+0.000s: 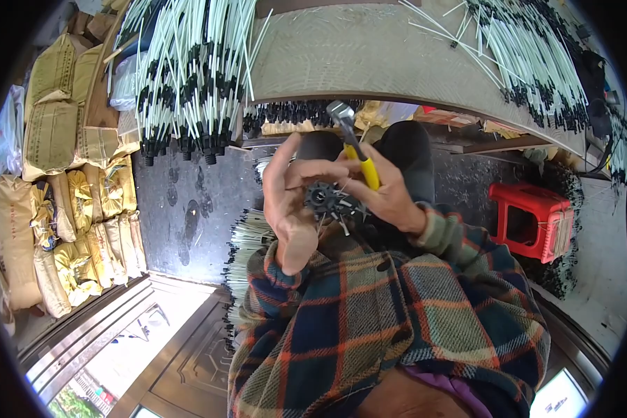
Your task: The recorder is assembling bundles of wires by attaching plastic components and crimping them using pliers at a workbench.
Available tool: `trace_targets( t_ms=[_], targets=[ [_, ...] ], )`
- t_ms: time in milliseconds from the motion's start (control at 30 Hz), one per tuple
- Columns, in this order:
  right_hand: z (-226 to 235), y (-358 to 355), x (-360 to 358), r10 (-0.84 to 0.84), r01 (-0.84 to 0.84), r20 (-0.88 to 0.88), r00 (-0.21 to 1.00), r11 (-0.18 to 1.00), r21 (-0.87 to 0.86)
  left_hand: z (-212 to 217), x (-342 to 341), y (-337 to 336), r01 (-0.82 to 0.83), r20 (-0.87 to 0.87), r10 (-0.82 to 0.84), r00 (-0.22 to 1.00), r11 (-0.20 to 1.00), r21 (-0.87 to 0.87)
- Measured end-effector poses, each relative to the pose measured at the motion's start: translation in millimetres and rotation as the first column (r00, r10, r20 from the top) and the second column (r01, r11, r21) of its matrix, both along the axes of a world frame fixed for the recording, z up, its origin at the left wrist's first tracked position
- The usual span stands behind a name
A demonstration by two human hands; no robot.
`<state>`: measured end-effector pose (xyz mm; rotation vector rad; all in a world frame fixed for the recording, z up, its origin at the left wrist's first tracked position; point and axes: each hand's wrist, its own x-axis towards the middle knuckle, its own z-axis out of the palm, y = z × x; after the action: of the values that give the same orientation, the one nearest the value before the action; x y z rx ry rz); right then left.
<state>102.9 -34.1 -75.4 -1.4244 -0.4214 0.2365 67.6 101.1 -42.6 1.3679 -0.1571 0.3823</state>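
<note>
Both my hands meet in front of my lap. My left hand (290, 202) curls around a bundle whose end is a black toothed plastic piece (320, 198), with short pale and dark rods sticking out of it. In my right hand (391, 198) a hammer (359, 157) with a yellow and black handle is gripped, its metal head pointing up and away from me. The right fingertips reach in beside the black piece and seem to touch the bundle. How far the bundle extends below is hidden by my hands and sleeves.
Ahead is a work table (327, 56) with piles of white rods with black ends (195, 76) at left and more rods (529, 56) at right. A red plastic stool (533, 221) stands right. Sacks (49, 132) are stacked left, and rod bundles (247, 244) lie beside me.
</note>
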Motion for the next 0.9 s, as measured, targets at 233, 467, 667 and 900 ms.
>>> trace_targets(
  t_ms=[233, 467, 667, 900],
  targets=[
    [-21.9, -2.8, -6.4, -0.047, 0.047, 0.009, 0.999, 0.996, 0.077, -16.2, 1.8, 4.4, 0.028, 0.193, 0.108, 0.975, 0.805, -0.592],
    [-6.4, -5.8, -19.0, 0.002, -0.002, -0.003, 1.000, 1.000, 0.020, -14.9, -20.1, -3.3, -0.044, 0.000, 0.048, 0.999, 0.912, 0.407],
    [-3.0, -10.6, -16.4, 0.057, -0.049, 0.207, 0.977, 0.998, -0.041, 5.9, -23.3, -3.8, -0.045, -0.083, 0.069, 0.994, 0.963, 0.267],
    [67.4, -57.6, 27.8, 0.359, 0.617, 0.872, 0.332, 0.616, -0.489, 8.9, -22.9, 13.8, -0.075, -0.078, 0.104, 0.992, 0.950, 0.304]
  ],
)
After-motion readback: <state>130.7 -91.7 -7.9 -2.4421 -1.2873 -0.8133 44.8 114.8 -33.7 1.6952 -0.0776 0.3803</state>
